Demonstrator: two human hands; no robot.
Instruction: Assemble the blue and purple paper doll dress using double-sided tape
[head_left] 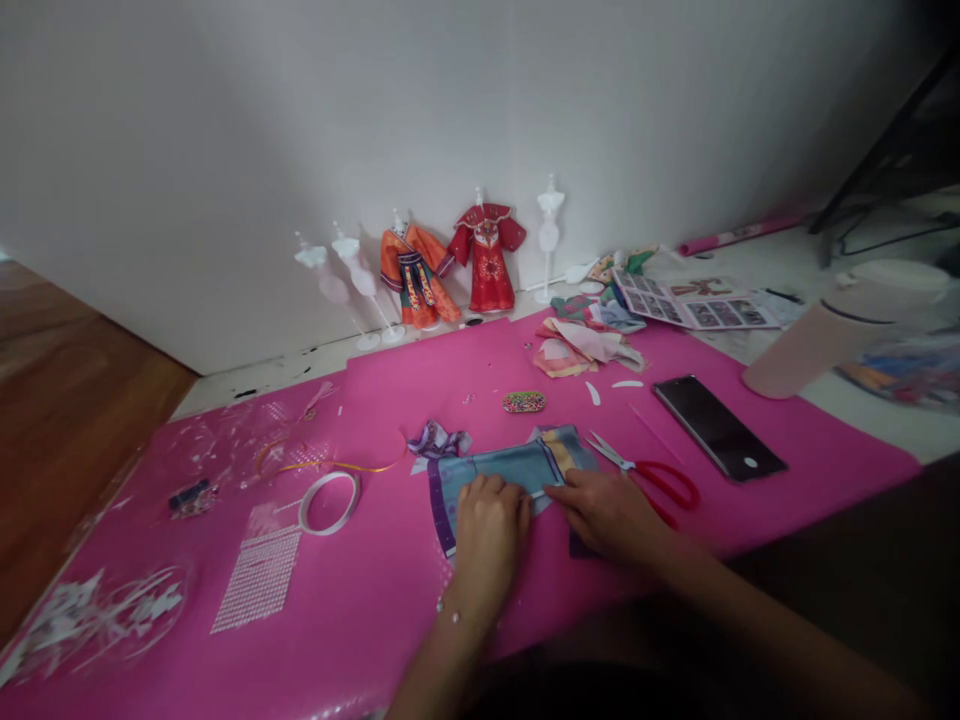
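Observation:
A small blue fabric piece (491, 464) with a purple border and a cream panel lies in front of me. My left hand (489, 522) rests on it, fingers curled and closed at its near edge. My right hand (609, 512) closes on the same edge, its fingertips close to my left ones. A narrow white strip (541, 491) runs along the edge between the fingertips. Red-handled scissors (664, 484) lie beside my right hand, blades towards the fabric. A crumpled purple patterned scrap (436, 440) touches the fabric's far left corner.
On the pink mat (390, 590) lie a white tape roll (329, 503), a bead sheet (259, 578), a speckled oval case (523, 402) and a phone (718, 428). A tumbler (817, 340) stands right. Behind are doll forms, two wearing an orange robe (417, 272) and a red dress (491, 258).

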